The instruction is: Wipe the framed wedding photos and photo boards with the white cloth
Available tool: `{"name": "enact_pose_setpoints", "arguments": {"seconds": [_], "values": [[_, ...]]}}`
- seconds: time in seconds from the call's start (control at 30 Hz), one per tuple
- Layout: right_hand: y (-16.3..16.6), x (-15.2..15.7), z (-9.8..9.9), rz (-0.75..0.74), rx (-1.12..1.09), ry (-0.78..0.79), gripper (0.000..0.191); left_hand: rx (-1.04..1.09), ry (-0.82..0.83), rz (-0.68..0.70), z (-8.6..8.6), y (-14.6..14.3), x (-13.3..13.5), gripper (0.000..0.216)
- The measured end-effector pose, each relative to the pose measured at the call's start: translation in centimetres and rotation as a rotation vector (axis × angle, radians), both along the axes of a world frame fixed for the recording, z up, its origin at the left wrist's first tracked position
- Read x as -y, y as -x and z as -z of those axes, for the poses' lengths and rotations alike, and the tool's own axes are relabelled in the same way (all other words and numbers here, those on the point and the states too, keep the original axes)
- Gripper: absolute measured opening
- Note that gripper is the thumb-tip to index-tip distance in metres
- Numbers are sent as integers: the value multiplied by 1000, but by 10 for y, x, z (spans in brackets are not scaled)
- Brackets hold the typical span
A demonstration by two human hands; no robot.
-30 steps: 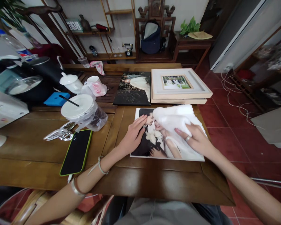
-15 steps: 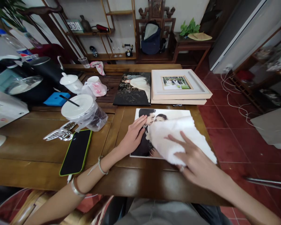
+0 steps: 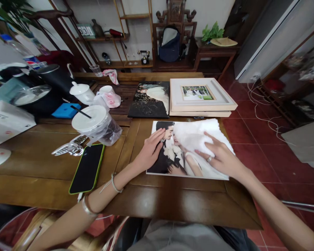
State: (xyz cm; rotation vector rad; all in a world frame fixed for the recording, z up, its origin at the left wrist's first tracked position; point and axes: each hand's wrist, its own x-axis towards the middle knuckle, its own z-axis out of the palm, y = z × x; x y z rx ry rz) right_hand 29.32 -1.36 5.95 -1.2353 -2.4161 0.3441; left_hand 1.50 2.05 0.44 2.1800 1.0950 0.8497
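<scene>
Your flat, open left hand [image 3: 149, 151] pins the seemingly stiff, scratch-prone print [image 3: 165, 164] by its left edge, while your right hand [image 3: 219, 158], fingers spread, presses the soft cloth [image 3: 193, 134].

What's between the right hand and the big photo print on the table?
A white cloth, pressed under the right hand onto the photo print; the head view shows it.

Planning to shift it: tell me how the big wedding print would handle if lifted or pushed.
The print probably stays stiff: it lies flat with a visible white edge. It likely slides easily on the smooth table; the left hand presses it down.
</scene>
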Motion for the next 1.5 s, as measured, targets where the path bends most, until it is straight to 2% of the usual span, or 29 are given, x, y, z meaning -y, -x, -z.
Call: {"name": "enact_pose_setpoints", "arguments": {"seconds": [0.17, 0.3, 0.4, 0.67, 0.8, 0.9, 1.13, 1.3, 1.4, 1.5], "values": [[6, -41, 2, 28, 58, -55, 24, -8, 14, 4, 0, 0, -1, 43], [14, -46, 5, -42, 122, -125, 10, -13, 8, 10, 0, 1, -1, 43], [20, -26, 5, -109, 180, -81, 22, -6, -1, 2, 0, 1, -1, 43], [35, 71, -8, -274, 94, 77, 20, -9, 5, 19, 0, 2, -1, 43], [29, 87, -10, -360, 61, 93, 18, -12, 6, 27, 0, 2, -1, 43], [22, 74, -10, -343, 76, 98, 17, -23, 8, 32, -1, 2, -1, 44], [9, 7, -4, -182, 56, -64, 16, -30, 2, 11, -1, 2, -2, 43], [3, -31, 4, -73, 75, -91, 12, -20, -1, 19, 1, 1, -3, 43], [4, -40, 8, -19, 62, -129, 12, -26, -2, 18, 1, 1, -3, 43], [14, -32, 9, -29, 86, -139, 13, -16, -10, 10, 1, 1, -3, 43]]}}
